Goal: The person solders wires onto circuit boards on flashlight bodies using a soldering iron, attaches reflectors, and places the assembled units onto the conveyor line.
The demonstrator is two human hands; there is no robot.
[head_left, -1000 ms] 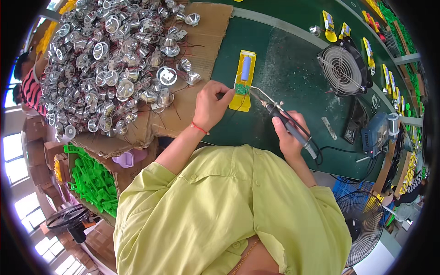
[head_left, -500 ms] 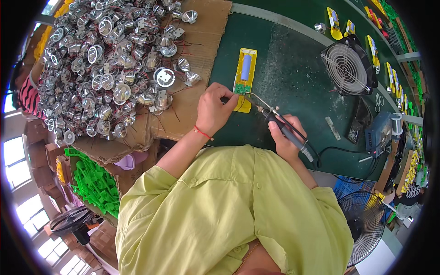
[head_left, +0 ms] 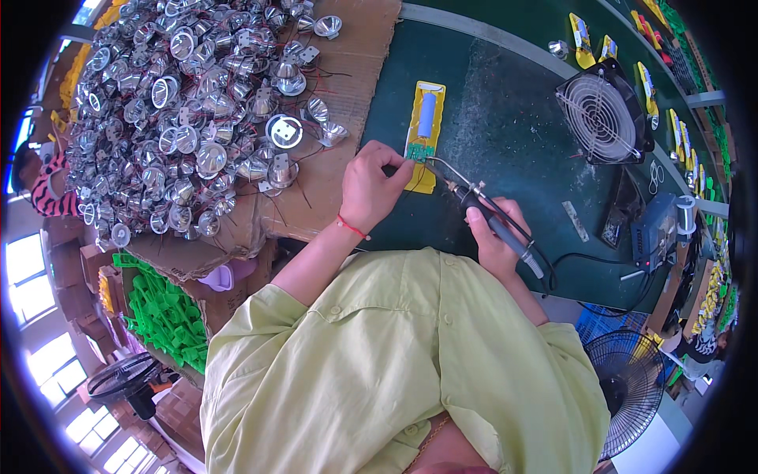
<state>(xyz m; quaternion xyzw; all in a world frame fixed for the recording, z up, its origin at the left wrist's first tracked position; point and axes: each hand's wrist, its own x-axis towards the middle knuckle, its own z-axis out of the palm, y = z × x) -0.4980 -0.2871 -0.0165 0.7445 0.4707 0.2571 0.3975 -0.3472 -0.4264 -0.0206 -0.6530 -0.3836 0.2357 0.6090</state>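
Observation:
A yellow plastic housing lies on the green tabletop, with a blue cylindrical battery in its upper half. Across its middle sits a small green circuit board with thin wires around it. My left hand is closed in a pinch at the board's left edge; whatever its fingertips grip is too small to make out. My right hand grips a soldering iron by its dark handle. The iron's tip, beside a thin bent metal tube, points left and reaches the board's right side.
A big heap of silver reflector cups with wires covers cardboard on the left. Rightward stand a square fan, a blue soldering station and its cable. More yellow housings line the far right. A green-parts box sits lower left.
Both hands and the iron hold nearly the same place at the board. The whole view has shifted slightly. At far left, a person in a striped top has come further into sight.

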